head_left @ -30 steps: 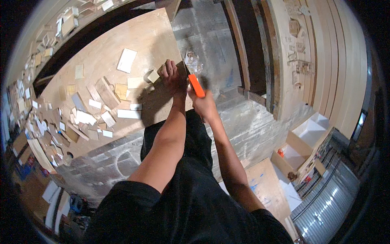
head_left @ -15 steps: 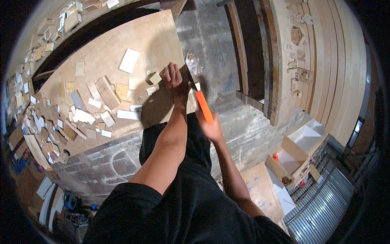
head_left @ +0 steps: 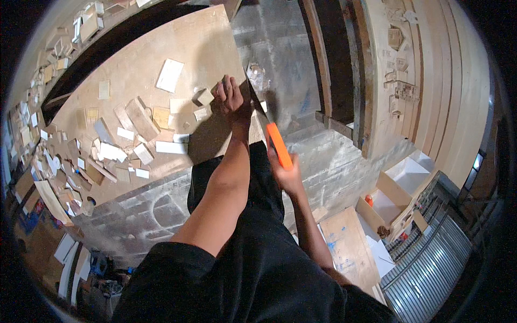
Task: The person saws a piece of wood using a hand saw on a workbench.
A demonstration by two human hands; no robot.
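Note:
My right hand (head_left: 285,173) is wrapped round the orange handle of a hand saw (head_left: 278,141). Its dark, narrow blade slants up and to the left, beside the right edge of the wooden worktable (head_left: 199,46). At that same edge my left hand (head_left: 230,97) is closed, knuckles up and fingers curled. Whatever it grips or presses there is hidden beneath it. A small pale wood block (head_left: 205,97) sits just left of the left hand. Where the blade meets any wood is too small and dark to make out.
Several wood offcuts (head_left: 110,152) and white pieces lie scattered over the table's left part. A white rectangular piece (head_left: 169,75) lies farther back. Long boards (head_left: 441,81) line the far right. Open wooden boxes (head_left: 385,207) stand at the lower right, near a corrugated metal sheet (head_left: 425,269).
My right hand has drawn the saw back toward my body and slightly right, showing more of the blade. The left hand keeps its place at the table edge. The whole view has shifted slightly.

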